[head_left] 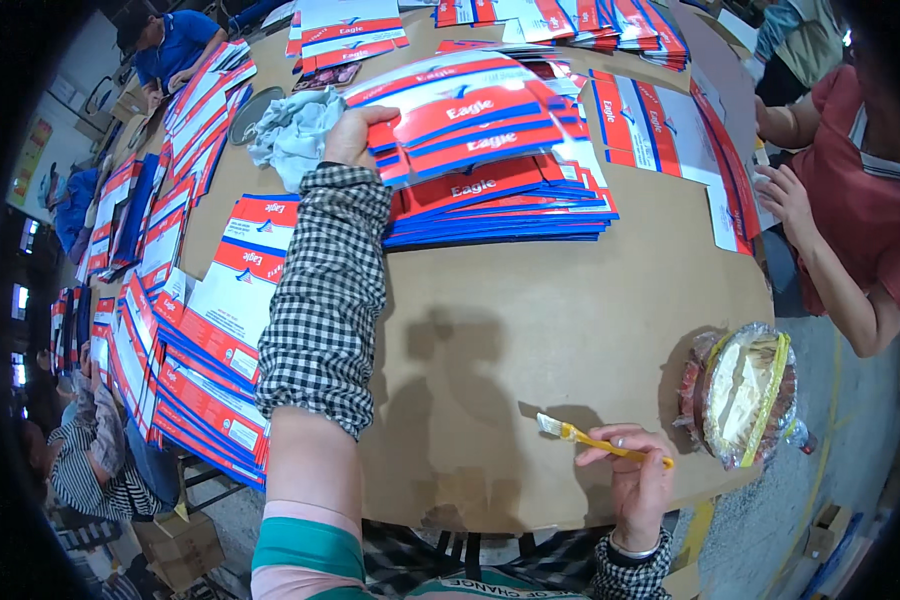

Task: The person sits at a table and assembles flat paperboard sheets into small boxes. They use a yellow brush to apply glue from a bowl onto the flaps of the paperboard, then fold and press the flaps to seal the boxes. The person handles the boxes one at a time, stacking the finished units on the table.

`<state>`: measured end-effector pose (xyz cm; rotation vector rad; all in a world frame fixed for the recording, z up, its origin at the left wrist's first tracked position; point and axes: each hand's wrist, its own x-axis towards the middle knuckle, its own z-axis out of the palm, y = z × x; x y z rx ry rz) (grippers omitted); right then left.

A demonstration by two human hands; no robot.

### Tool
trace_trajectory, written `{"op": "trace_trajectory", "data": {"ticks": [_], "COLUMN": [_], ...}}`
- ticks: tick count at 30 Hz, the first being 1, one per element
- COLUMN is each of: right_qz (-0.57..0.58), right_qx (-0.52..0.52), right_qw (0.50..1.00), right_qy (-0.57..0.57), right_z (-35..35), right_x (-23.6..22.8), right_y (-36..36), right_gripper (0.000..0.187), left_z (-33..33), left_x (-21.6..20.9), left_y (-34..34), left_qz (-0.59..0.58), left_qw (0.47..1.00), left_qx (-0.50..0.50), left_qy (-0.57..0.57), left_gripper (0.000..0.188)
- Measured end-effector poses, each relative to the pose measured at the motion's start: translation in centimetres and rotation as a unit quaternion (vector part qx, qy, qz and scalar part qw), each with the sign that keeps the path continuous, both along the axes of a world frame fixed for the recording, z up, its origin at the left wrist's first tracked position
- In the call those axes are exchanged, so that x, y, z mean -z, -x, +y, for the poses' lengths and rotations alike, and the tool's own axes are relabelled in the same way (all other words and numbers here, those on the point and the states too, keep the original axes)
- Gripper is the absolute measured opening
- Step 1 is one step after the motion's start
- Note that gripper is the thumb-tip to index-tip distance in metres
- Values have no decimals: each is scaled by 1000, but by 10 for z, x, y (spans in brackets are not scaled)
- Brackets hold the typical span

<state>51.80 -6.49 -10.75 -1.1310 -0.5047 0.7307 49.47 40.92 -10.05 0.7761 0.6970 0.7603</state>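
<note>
My left hand reaches far across the table and grips the left edge of a flat printed carton sheet in red, white and blue. The sheet is lifted and bowed over a stack of like carton sheets. Most of my left fingers are hidden beneath it. Close to the near table edge, my right hand pinches the yellow handle of a small paintbrush. Its pale bristles point left, above the tabletop. To the right of that hand stands a round tub wrapped in clear plastic and yellow tape, with a whitish substance in it.
Fanned carton sheets cover the table's left side. A crumpled light-blue cloth lies beside my left hand, near a round dish. More sheets lie at the far right, near a person in red. Another person in blue works far left.
</note>
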Motion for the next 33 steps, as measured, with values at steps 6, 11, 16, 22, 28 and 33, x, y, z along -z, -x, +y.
{"op": "trace_trajectory", "data": {"ticks": [6,11,16,22,28,33], "right_qz": [-43,-56,-124,-220,-311,-264], "right_qx": [-8,21,70,166,241,254], "right_qw": [999,994,977,939,882,880], "right_qy": [-25,-89,-156,-204,-259,-304], "right_z": [-21,-53,-102,-184,-277,-297], "right_x": [-27,-55,-86,-119,-149,-132], "right_y": [10,28,38,38,40,38], "right_gripper": [42,43,43,45,50,49], "left_z": [-47,-115,-181,-278,-348,-424], "left_x": [-100,-210,-278,-327,-310,-343], "left_y": [11,101,201,237,210,207], "left_qz": [-35,108,280,431,507,586], "left_qw": [980,893,753,675,536,423], "left_qx": [-5,116,131,305,380,462], "left_qy": [-193,-422,-581,-515,-558,-514], "left_gripper": [21,27,35,39,33,22]}}
